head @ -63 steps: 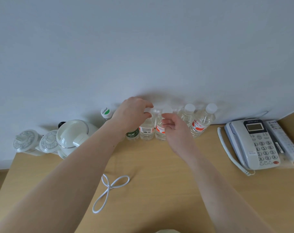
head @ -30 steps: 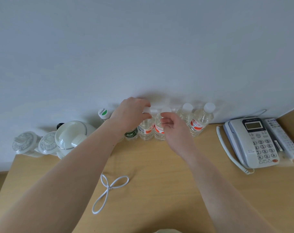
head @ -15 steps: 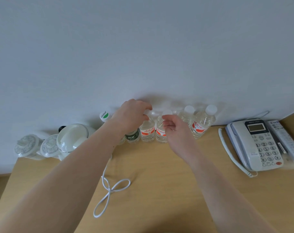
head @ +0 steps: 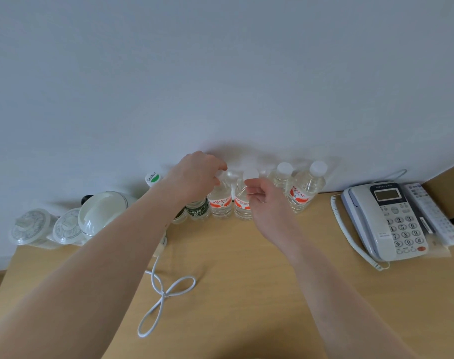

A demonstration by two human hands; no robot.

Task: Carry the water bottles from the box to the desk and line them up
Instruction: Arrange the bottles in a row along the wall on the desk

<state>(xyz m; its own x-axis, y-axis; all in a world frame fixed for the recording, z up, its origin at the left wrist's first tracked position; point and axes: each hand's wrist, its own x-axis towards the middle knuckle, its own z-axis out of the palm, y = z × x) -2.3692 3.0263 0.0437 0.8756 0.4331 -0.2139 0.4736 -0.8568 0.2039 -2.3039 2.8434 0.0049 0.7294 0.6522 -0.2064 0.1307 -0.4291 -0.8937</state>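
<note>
Several clear water bottles stand in a row along the wall at the back of the wooden desk [head: 246, 281]. My left hand [head: 194, 177] grips the top of a red-labelled bottle [head: 220, 203]. Just right of it, my right hand [head: 264, 200] pinches the neck of another red-labelled bottle [head: 242, 203] below its white cap. Two more red-labelled bottles [head: 305, 193] stand further right. A dark-green-labelled bottle [head: 197, 209] and a bottle with a green-and-white cap [head: 153, 178] are partly hidden behind my left wrist. No box is in view.
A white kettle [head: 101, 213] and two lidded white cups [head: 34, 226] stand at the back left. A white cable [head: 166, 291] loops across the desk's middle. A grey telephone [head: 386, 218] and a remote [head: 433, 213] lie at the right.
Both hands have stayed on the two middle bottles' tops, with only slight shifts. The view has drifted a little.
</note>
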